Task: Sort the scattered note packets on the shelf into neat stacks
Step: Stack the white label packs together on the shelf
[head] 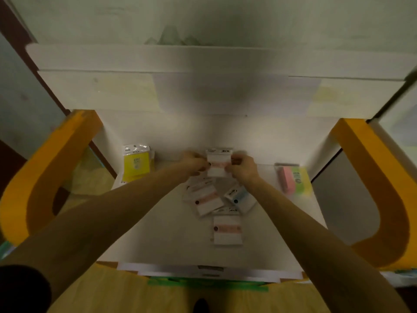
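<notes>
White plastic with a pink band across it: that is the packet (217, 164) held between both hands near the back of the shelf (171, 240). The left hand (194, 162) pinches its left edge and the right hand (243, 166) pinches its right edge, so each grip is clamped on the same packet, fingers curled round its sides. It looks raised a little above the shelf, though blur makes that hard to settle.

Just below the hands lies a loose fan (204, 197) of similar white packets, overlapping at angles, with a blue packet (240, 197) beside them on the right. One more pink-banded packet (227, 229) lies alone, nearer the front edge. A yellow packet (136, 163) rests at the left wall, and a pink, green and yellow block (294, 180) of notes sits at the right.

Risks, as I judge them: the slick wrapper could slip from such light edge pinches and drop onto the fan, scattering it further. Setting it down crooked would start a leaning stack that slides. A forearm sweeping low could push the lone packet off the front edge. Mixing pink and blue bands would spoil the sort.

Writing: the yellow packet's header reads "STICK". Dark header print on the held packet and marks on the green notes are too blurred to read.
</notes>
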